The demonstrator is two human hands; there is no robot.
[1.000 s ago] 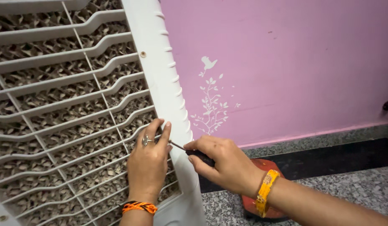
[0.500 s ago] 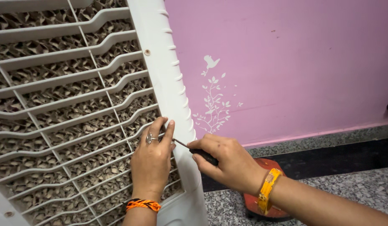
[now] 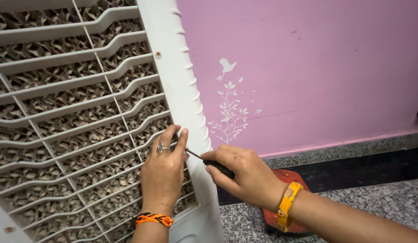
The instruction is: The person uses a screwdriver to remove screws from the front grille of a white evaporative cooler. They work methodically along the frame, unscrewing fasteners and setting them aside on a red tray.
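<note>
The screwdriver [image 3: 212,163] was largely hidden: its dark handle was swallowed by the right hand [image 3: 243,177], and its tip was lost behind the left hand's fingertips [image 3: 184,135], so the screw itself could not be made out. Only a short stretch of thin shaft was seen between the two hands, against the white grille frame [image 3: 173,67]. The right fingers were curled tight around the handle. The left hand [image 3: 163,173] was laid flat on the grille, fingers nearly together, touching the shaft's end.
</note>
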